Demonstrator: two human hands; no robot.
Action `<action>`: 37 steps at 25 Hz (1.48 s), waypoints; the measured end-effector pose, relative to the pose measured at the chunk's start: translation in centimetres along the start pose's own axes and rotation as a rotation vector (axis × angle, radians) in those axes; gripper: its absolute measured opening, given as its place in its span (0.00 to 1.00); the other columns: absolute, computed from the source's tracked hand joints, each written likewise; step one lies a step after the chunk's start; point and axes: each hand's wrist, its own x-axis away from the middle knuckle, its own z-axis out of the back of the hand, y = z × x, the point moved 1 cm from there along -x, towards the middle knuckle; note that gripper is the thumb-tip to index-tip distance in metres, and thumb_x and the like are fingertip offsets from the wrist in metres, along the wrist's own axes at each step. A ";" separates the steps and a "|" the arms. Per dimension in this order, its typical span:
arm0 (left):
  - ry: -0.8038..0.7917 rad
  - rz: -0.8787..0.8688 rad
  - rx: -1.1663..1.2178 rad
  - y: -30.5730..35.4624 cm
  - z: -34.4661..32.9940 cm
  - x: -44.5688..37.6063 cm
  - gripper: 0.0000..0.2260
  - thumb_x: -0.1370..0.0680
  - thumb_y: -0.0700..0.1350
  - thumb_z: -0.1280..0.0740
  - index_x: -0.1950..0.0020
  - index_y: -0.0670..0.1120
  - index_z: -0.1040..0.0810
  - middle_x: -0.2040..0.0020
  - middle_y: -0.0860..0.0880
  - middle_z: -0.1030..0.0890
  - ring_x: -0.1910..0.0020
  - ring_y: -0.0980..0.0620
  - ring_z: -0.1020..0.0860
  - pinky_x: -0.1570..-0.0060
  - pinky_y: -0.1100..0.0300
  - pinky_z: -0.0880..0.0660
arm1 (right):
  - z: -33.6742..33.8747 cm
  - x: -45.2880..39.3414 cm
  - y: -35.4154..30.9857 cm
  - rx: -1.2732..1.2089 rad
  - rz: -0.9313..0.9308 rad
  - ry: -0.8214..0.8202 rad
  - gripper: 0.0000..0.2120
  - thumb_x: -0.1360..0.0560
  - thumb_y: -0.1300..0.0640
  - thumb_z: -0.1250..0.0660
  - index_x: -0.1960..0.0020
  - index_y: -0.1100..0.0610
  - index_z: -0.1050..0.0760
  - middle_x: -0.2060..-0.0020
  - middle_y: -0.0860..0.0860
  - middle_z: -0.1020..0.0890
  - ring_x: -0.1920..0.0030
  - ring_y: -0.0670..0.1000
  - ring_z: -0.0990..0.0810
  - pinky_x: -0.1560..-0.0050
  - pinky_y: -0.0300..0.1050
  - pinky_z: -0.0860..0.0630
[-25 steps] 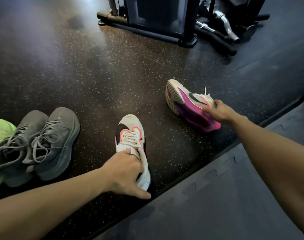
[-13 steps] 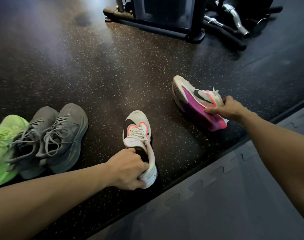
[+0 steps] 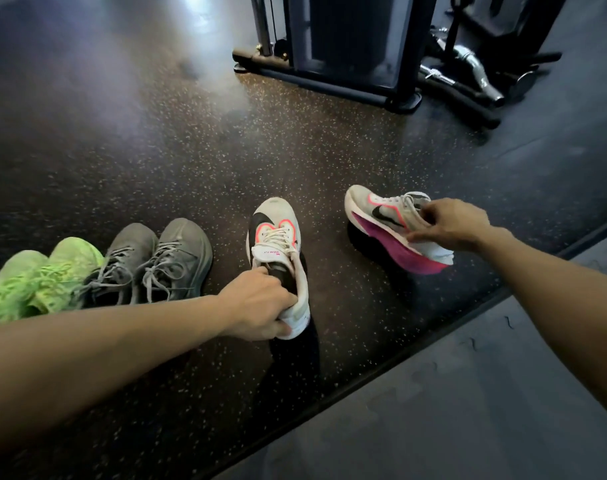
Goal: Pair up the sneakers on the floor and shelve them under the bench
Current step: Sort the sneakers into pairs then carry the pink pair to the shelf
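Head view: left hand [image 3: 260, 301] fingers curled round the heel collar of the upright white sneaker [image 3: 278, 237]; right hand [image 3: 449, 223] pinching the collar of its mate, the tilted white sneaker [image 3: 385, 220], purple sole showing. Both just beside each other on the speckled floor [image 3: 191, 150]. Probably light, soft uppers, stiff soles; heel collar the best hold. Grey pair [image 3: 163, 261] and green pair [image 3: 42, 275] lined up to the left. Weight machine [image 3: 347, 46] well beyond; nothing blocking. No bench visible.
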 end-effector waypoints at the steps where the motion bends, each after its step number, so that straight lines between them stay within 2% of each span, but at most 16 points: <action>1: 0.018 0.013 0.013 -0.7 0.2 0.2 0.15 0.26 0.61 0.35 0.59 0.49 0.27 0.58 0.49 0.20 0.54 0.46 0.22 0.47 0.53 0.31 | 0.3 0.3 -1.6 0.032 0.009 0.041 0.19 0.33 0.35 0.30 0.61 0.49 0.29 0.63 0.49 0.22 0.60 0.53 0.23 0.66 0.44 0.33; 3: 0.034 0.040 0.035 -2.2 0.2 1.0 0.15 0.27 0.60 0.34 0.61 0.50 0.29 0.60 0.50 0.22 0.54 0.47 0.22 0.48 0.55 0.32 | 0.2 0.7 -5.2 0.051 0.018 0.097 0.18 0.33 0.35 0.32 0.58 0.49 0.28 0.61 0.50 0.21 0.60 0.54 0.23 0.63 0.44 0.31; 6: 0.034 0.073 0.063 -4.2 -0.5 2.4 0.13 0.27 0.57 0.34 0.62 0.51 0.32 0.61 0.51 0.24 0.53 0.48 0.23 0.46 0.54 0.33 | -0.9 1.3 -11.2 0.044 0.037 0.132 0.17 0.30 0.40 0.32 0.57 0.53 0.28 0.57 0.53 0.19 0.57 0.57 0.21 0.61 0.46 0.30; 10: 0.028 0.108 0.052 -6.3 -2.1 4.1 0.09 0.28 0.54 0.33 0.56 0.50 0.24 0.56 0.49 0.19 0.50 0.47 0.22 0.41 0.53 0.32 | -2.7 2.4 -19.1 0.097 0.107 0.167 0.13 0.25 0.48 0.35 0.47 0.55 0.27 0.51 0.54 0.19 0.51 0.60 0.20 0.59 0.48 0.30; 14: 0.023 0.148 0.083 -8.1 -4.2 5.2 0.09 0.30 0.53 0.33 0.54 0.49 0.22 0.55 0.49 0.18 0.49 0.46 0.21 0.42 0.53 0.31 | -5.2 4.0 -25.8 0.134 0.157 0.201 0.10 0.25 0.60 0.39 0.44 0.57 0.25 0.55 0.54 0.16 0.54 0.58 0.17 0.61 0.45 0.33; 16: 0.036 0.144 0.079 -8.4 -5.2 5.6 0.09 0.30 0.52 0.33 0.54 0.49 0.21 0.54 0.48 0.18 0.48 0.46 0.21 0.43 0.54 0.32 | -6.7 4.7 -27.9 0.129 0.153 0.174 0.10 0.25 0.64 0.41 0.46 0.59 0.24 0.56 0.55 0.16 0.54 0.58 0.16 0.59 0.46 0.29; 18: 0.040 0.129 0.082 -8.2 -6.1 5.7 0.10 0.30 0.51 0.34 0.51 0.49 0.20 0.53 0.48 0.17 0.47 0.46 0.21 0.43 0.55 0.33 | -8.3 4.9 -29.2 0.114 0.149 0.135 0.11 0.23 0.64 0.43 0.46 0.60 0.23 0.54 0.56 0.16 0.52 0.59 0.17 0.53 0.47 0.27; 22: 0.033 0.129 0.186 -7.4 -7.4 5.9 0.11 0.28 0.51 0.35 0.50 0.47 0.20 0.50 0.46 0.17 0.47 0.43 0.21 0.44 0.56 0.30 | -10.7 5.4 -30.7 0.098 0.112 0.077 0.13 0.19 0.60 0.46 0.44 0.61 0.24 0.49 0.56 0.17 0.49 0.58 0.17 0.56 0.46 0.29; 24: 0.029 0.146 0.216 -7.0 -7.7 5.9 0.12 0.26 0.53 0.37 0.52 0.46 0.21 0.51 0.45 0.17 0.48 0.42 0.21 0.44 0.54 0.29 | -11.5 6.0 -30.8 0.066 0.109 0.022 0.14 0.19 0.58 0.46 0.41 0.61 0.26 0.47 0.56 0.18 0.47 0.58 0.18 0.47 0.49 0.27; 27: 0.059 0.224 0.273 -6.7 -7.6 5.8 0.15 0.26 0.58 0.36 0.53 0.46 0.24 0.50 0.45 0.18 0.49 0.42 0.21 0.50 0.55 0.29 | -11.5 6.9 -29.6 0.080 0.205 -0.158 0.17 0.24 0.51 0.40 0.40 0.59 0.29 0.47 0.55 0.19 0.44 0.58 0.20 0.39 0.54 0.32; 29: 0.037 0.248 0.253 -6.5 -7.4 5.8 0.16 0.27 0.58 0.34 0.52 0.45 0.23 0.50 0.45 0.18 0.49 0.43 0.21 0.53 0.56 0.29 | -11.1 7.2 -28.3 0.242 0.240 -0.198 0.19 0.26 0.45 0.40 0.43 0.57 0.28 0.53 0.53 0.18 0.45 0.57 0.22 0.36 0.58 0.40; 31: -0.002 0.251 0.211 -6.2 -7.4 5.8 0.14 0.27 0.54 0.32 0.52 0.44 0.21 0.51 0.44 0.18 0.49 0.42 0.21 0.57 0.57 0.32 | -11.2 7.7 -27.4 0.290 0.225 -0.199 0.14 0.25 0.44 0.41 0.50 0.54 0.27 0.59 0.51 0.19 0.47 0.56 0.23 0.37 0.62 0.43; 32: -0.010 0.261 0.211 -6.1 -7.5 5.8 0.12 0.27 0.53 0.31 0.54 0.44 0.22 0.51 0.44 0.18 0.49 0.42 0.21 0.58 0.57 0.33 | -11.4 7.8 -27.0 0.230 0.207 -0.214 0.12 0.25 0.44 0.39 0.54 0.53 0.28 0.59 0.50 0.20 0.49 0.56 0.23 0.38 0.61 0.39; 34: 0.004 0.298 0.262 -6.3 -7.4 5.8 0.09 0.29 0.50 0.30 0.59 0.47 0.26 0.53 0.43 0.18 0.51 0.40 0.21 0.60 0.56 0.32 | -11.9 8.1 -26.7 0.073 0.178 -0.242 0.09 0.26 0.48 0.36 0.56 0.53 0.30 0.56 0.51 0.20 0.51 0.56 0.21 0.48 0.54 0.29; 35: 0.010 0.313 0.296 -6.4 -7.2 5.9 0.08 0.30 0.49 0.29 0.60 0.47 0.26 0.54 0.43 0.19 0.51 0.40 0.21 0.60 0.56 0.32 | -11.9 8.1 -26.7 0.032 0.174 -0.241 0.08 0.27 0.50 0.34 0.56 0.53 0.31 0.55 0.52 0.20 0.51 0.57 0.20 0.53 0.50 0.27; 37: 0.007 0.336 0.378 -6.7 -6.2 6.2 0.08 0.31 0.47 0.28 0.59 0.47 0.26 0.56 0.44 0.21 0.52 0.40 0.21 0.62 0.56 0.31 | -11.1 8.2 -26.8 -0.010 0.170 -0.244 0.08 0.28 0.52 0.33 0.56 0.53 0.32 0.53 0.53 0.20 0.52 0.58 0.20 0.57 0.48 0.26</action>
